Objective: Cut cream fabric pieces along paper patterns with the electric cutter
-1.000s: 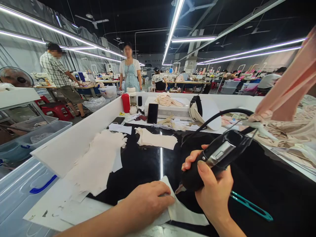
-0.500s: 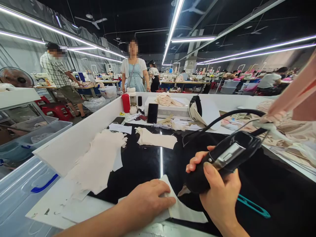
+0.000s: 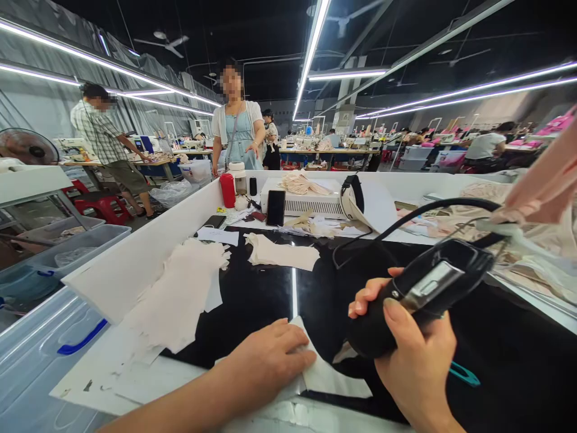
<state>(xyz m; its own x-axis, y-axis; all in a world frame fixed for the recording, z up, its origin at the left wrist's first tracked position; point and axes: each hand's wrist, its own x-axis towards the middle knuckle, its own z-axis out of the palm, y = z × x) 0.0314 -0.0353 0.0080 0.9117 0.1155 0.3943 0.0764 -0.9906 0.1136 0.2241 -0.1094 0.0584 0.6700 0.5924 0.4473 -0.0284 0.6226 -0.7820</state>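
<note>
My left hand [image 3: 276,355] lies palm down with its fingers spread over a white cut fabric piece [image 3: 333,379], pressing it on the black glossy work surface [image 3: 256,300]. My right hand [image 3: 417,349] is closed around a black corded hand tool [image 3: 428,294] with a silver plate on top. The tool's rounded end is just right of the fabric piece, and its underside is hidden. A thick black cable [image 3: 433,204] leads from its back. A small pale scrap [image 3: 344,353] shows beside it. Partly behind my right wrist lies a teal slotted strip [image 3: 464,374].
A stack of cream fabric pieces [image 3: 175,294] lies at left, another fabric piece [image 3: 282,251] farther back. A phone [image 3: 275,207] leans against a white vented box [image 3: 311,205]. White side walls [image 3: 144,246] edge the table. A person [image 3: 237,129] stands beyond it.
My right hand and the tool have shifted slightly right, covering more of the teal strip. My left hand stays on the fabric. The person opposite has leaned and raised a forearm.
</note>
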